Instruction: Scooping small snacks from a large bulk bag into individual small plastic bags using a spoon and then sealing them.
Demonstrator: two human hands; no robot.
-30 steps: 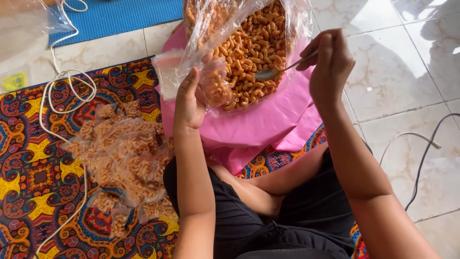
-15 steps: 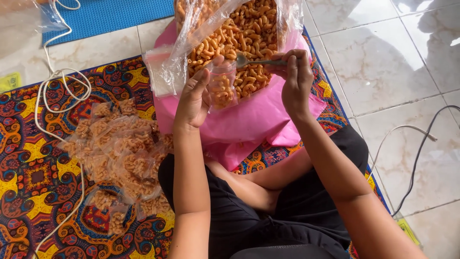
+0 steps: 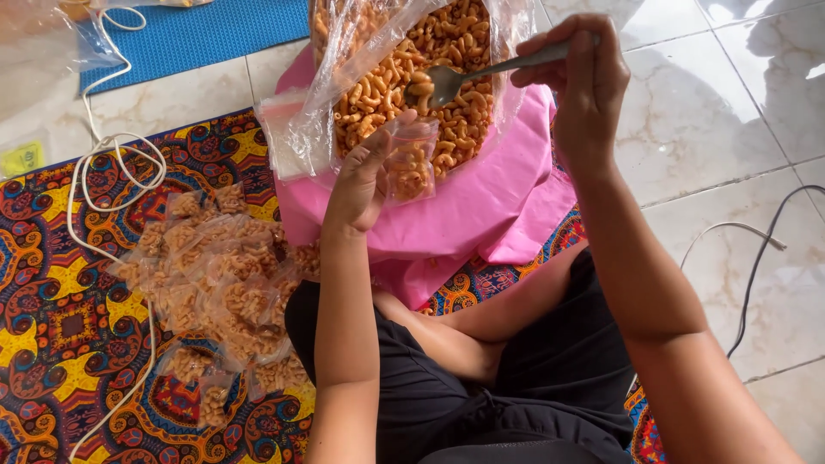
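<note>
Over the big clear bag (image 3: 378,82) of orange curled snacks, head view: right hand (image 3: 580,82) grips a metal spoon (image 3: 481,73) w/ a few pieces in its bowl, just above the heap. Left hand (image 3: 365,176), at the bag's near edge, pinches a small clear pouch (image 3: 411,163), part-filled, mouth up under the spoon. Big bag sits on pink cloth (image 3: 481,215). Left of the bag, filled small packets (image 3: 223,275) lie piled on a patterned mat (image 3: 51,326); white cord (image 3: 112,155) loops beside them.
</note>
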